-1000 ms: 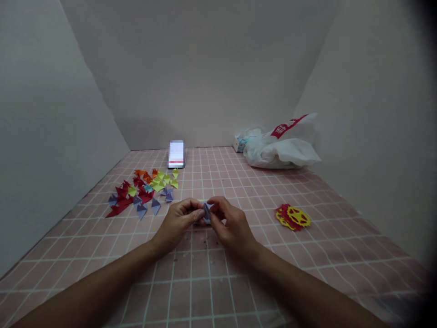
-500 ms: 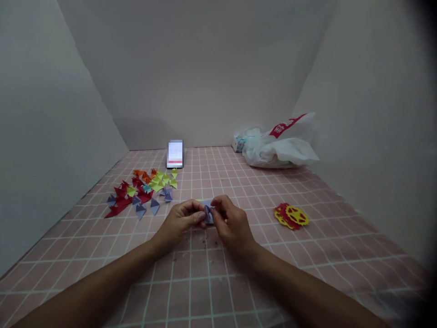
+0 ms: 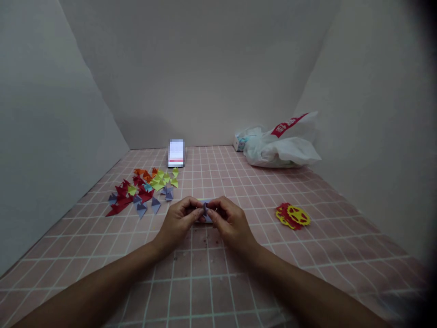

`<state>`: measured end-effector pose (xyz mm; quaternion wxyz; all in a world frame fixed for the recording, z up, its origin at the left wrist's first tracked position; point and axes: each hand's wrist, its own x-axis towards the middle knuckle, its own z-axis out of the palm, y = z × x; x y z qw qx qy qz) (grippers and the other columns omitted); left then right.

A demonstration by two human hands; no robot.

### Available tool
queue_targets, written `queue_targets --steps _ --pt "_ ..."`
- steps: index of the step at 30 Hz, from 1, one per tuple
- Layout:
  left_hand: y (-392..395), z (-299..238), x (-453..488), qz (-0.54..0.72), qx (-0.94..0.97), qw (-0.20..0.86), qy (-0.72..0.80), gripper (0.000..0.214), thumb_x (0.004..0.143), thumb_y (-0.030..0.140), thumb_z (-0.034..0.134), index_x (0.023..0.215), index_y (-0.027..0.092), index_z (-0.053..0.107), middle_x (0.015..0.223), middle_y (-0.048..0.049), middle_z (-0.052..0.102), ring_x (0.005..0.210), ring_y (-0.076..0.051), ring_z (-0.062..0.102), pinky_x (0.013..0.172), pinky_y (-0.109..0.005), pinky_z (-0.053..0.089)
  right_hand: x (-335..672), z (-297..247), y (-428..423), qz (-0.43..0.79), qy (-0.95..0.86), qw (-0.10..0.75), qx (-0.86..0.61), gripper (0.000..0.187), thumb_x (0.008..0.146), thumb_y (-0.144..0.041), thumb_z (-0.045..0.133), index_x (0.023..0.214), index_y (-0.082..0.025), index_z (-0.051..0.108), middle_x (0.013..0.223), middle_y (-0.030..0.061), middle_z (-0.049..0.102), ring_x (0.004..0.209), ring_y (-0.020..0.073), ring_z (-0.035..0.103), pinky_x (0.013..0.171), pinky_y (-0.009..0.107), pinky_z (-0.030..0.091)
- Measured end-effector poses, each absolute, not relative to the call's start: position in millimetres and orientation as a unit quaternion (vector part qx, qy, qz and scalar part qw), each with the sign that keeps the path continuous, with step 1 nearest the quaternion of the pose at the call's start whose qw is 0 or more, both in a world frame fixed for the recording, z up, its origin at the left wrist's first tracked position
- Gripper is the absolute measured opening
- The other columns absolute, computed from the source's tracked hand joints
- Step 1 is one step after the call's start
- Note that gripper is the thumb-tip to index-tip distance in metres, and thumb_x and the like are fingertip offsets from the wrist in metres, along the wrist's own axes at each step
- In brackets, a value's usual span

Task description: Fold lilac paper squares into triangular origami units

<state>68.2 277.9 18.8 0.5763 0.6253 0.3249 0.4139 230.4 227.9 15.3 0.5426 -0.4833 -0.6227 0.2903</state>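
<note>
Both my hands meet low over the middle of the pink checked table (image 3: 205, 273). My left hand (image 3: 178, 222) and my right hand (image 3: 230, 221) pinch a small folded purple paper piece (image 3: 205, 210) between their fingertips. The paper stands as a narrow folded edge between the thumbs. A flat strip of purple and yellow paper (image 3: 205, 201) lies on the table just behind my fingers. To the left lies a pile of folded paper triangles (image 3: 141, 189) in red, orange, yellow, blue and purple.
A phone (image 3: 176, 153) leans against the back wall. A white plastic bag (image 3: 282, 143) with red print sits at the back right. A red and yellow paper cut-out (image 3: 292, 217) lies to the right. Grey walls close in on three sides.
My fingers have closed in around the purple paper, which now shows as a narrower, more tightly folded edge. My hands stay in the same spot.
</note>
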Motion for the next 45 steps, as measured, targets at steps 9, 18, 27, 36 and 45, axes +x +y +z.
queue_targets --steps 9,18,27,36,45 --pt "276.8 18.0 65.1 0.44 0.741 0.394 0.32 0.002 0.084 0.016 0.064 0.082 0.017 0.066 0.077 -0.0009 0.064 0.071 -0.013 0.063 0.065 -0.024 0.051 225.8 10.2 231.5 0.47 -0.516 0.57 -0.433 0.014 0.08 -0.03 0.068 0.08 -0.019 0.059 0.074 -0.0012 0.057 0.061 0.011 0.054 0.051 0.022 0.047" --pt "274.5 17.9 65.6 0.449 0.777 0.324 0.3 0.007 0.085 0.011 0.063 0.081 0.017 0.063 0.075 -0.0002 0.063 0.067 -0.011 0.063 0.061 -0.021 0.05 225.7 11.8 232.4 0.551 -0.467 0.567 -0.396 0.02 0.079 -0.034 0.07 0.086 -0.02 0.059 0.074 -0.0041 0.058 0.049 0.0063 0.052 0.045 0.02 0.048" --pt "273.2 21.5 66.2 0.443 0.789 0.284 0.317 0.008 0.083 0.01 0.062 0.078 0.017 0.062 0.073 0.0004 0.063 0.067 -0.012 0.061 0.062 -0.022 0.047 224.7 12.2 231.1 0.507 -0.497 0.562 -0.424 0.018 0.079 -0.029 0.068 0.074 -0.019 0.053 0.07 -0.004 0.052 0.055 0.0088 0.051 0.047 0.021 0.047" --pt "271.9 16.4 67.9 0.454 0.732 0.398 0.317 0.004 0.087 0.017 0.06 0.085 0.017 0.063 0.075 -0.0001 0.067 0.065 -0.012 0.067 0.062 -0.023 0.055 225.8 17.3 224.2 0.409 -0.586 0.544 -0.439 0.015 0.092 -0.028 0.052 0.081 -0.019 0.058 0.073 -0.0011 0.059 0.054 0.0089 0.054 0.052 0.023 0.047" --pt "274.1 16.8 66.6 0.438 0.774 0.326 0.32 0.007 0.086 0.012 0.061 0.085 0.017 0.065 0.078 -0.0006 0.066 0.07 -0.013 0.065 0.064 -0.023 0.053 225.3 12.9 228.1 0.462 -0.546 0.553 -0.429 0.015 0.089 -0.031 0.059 0.08 -0.019 0.058 0.065 -0.0041 0.055 0.049 0.0079 0.051 0.047 0.021 0.045"
